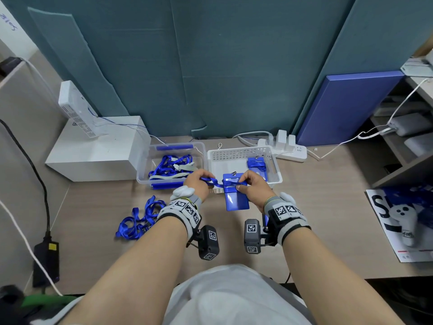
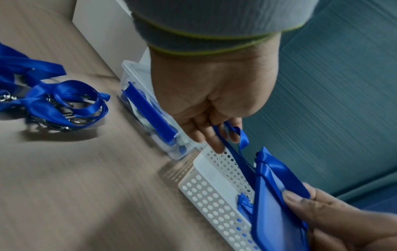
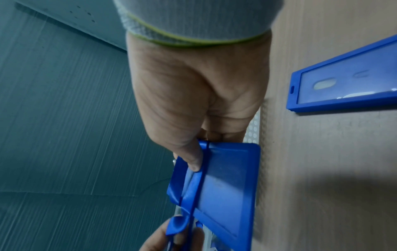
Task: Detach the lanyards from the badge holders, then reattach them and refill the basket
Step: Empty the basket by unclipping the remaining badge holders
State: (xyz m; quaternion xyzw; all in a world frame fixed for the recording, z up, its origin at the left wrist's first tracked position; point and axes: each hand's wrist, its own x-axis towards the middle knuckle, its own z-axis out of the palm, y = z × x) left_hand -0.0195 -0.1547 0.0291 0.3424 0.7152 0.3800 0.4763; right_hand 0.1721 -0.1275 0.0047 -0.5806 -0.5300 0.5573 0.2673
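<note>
A blue badge holder [image 1: 236,200] hangs over the near wall of the white perforated basket [image 1: 234,158], with a blue lanyard [image 1: 216,182] wound across its upper part. My right hand [image 1: 248,184] pinches the holder [image 3: 227,186], its thumb pressing the lanyard band [image 3: 193,191] against the face. My left hand [image 1: 199,180] grips the free length of lanyard [image 2: 242,141] to the left of the holder [image 2: 270,203]. A metal clip shows at the holder's top. Inside the basket [image 2: 206,193] lies another wrapped holder [image 1: 256,164].
A clear plastic box [image 1: 143,177] holding several lanyards stands left of the basket. A loose pile of blue lanyards [image 1: 140,219] lies on the table at the near left. One bare badge holder [image 3: 348,79] lies flat on the table under my right wrist. A power strip [image 1: 288,151] sits behind the basket.
</note>
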